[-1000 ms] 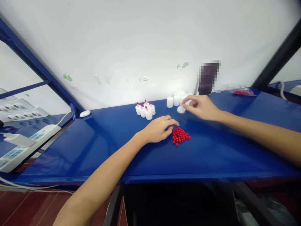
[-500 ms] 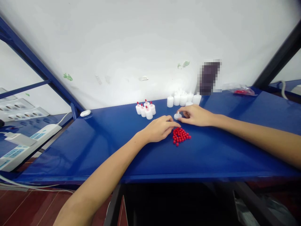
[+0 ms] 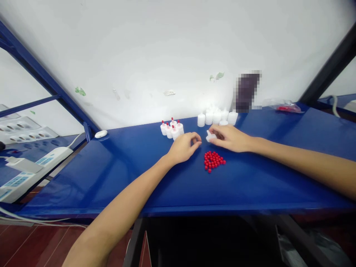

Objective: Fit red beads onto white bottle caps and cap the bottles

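Observation:
My right hand [image 3: 232,138] grips a small white plastic cap [image 3: 210,136], tilted on its side just above the blue table [image 3: 111,174]. My left hand [image 3: 184,147] is closed in a pinch beside it, lifted a little to the left of a pile of several small red beads [image 3: 213,161]; what the pinch holds is too small to see. Several white caps with red tips [image 3: 172,129] stand behind my left hand. A row of plain white caps [image 3: 215,117] stands by the wall.
A white wall rises right behind the table. A blurred dark object [image 3: 246,92] leans on it, with a clear bag of red pieces [image 3: 282,106] to its right. A small white oval object [image 3: 100,134] lies at the table's left corner. Power strips [image 3: 25,170] lie further left.
My right hand brought a white cap from the back row toward me and tipped it on its side. My left hand left the bead pile, rising in a pinch toward the cap.

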`<state>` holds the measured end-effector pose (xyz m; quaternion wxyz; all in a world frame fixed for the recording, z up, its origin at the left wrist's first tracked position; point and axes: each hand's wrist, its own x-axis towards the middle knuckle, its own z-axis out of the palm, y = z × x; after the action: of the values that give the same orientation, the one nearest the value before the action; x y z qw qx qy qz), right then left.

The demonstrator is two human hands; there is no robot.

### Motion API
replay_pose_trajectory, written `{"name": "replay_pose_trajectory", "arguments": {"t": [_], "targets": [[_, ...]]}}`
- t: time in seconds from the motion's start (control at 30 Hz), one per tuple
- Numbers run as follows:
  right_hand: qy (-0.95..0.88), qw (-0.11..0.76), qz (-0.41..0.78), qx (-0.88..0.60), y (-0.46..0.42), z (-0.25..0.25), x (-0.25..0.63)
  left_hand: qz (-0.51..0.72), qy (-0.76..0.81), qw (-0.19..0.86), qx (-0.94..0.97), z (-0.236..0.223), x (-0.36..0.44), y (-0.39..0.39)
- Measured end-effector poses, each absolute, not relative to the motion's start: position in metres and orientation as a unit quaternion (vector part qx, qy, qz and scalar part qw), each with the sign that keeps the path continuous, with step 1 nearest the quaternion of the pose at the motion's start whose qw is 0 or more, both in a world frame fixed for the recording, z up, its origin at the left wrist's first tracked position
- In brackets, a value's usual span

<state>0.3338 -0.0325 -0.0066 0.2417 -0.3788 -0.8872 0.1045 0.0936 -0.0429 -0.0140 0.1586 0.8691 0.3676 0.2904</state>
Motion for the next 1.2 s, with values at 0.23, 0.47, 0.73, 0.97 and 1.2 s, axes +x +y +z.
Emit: {"name": "replay_pose_trajectory", "arguments": {"t": [0.23,0.47,0.73,0.97,1.2], "targets": [[-0.874,0.260,0.131,-0.389,-0.038,-0.004,0.326,0.398,0.381,0.252,0.796,-0.012,0.098,-0.041],[-0.856,0.272,0.199,-0.391,-0.043,0.000,0.323,0.407,0.354,0.303,0.785,-0.010,0.102,-0.045],[-0.792,0.325,0.362,-0.370,-0.047,0.004,0.315,0.390,0.322,0.229,0.832,-0.007,0.098,-0.053],[-0.801,0.307,0.414,-0.306,-0.053,0.005,0.309,0.365,0.309,0.143,0.866,-0.016,0.100,-0.049],[-0.805,0.318,0.426,-0.263,-0.055,0.000,0.307,0.317,0.289,0.130,0.894,-0.010,0.098,-0.051]]}}
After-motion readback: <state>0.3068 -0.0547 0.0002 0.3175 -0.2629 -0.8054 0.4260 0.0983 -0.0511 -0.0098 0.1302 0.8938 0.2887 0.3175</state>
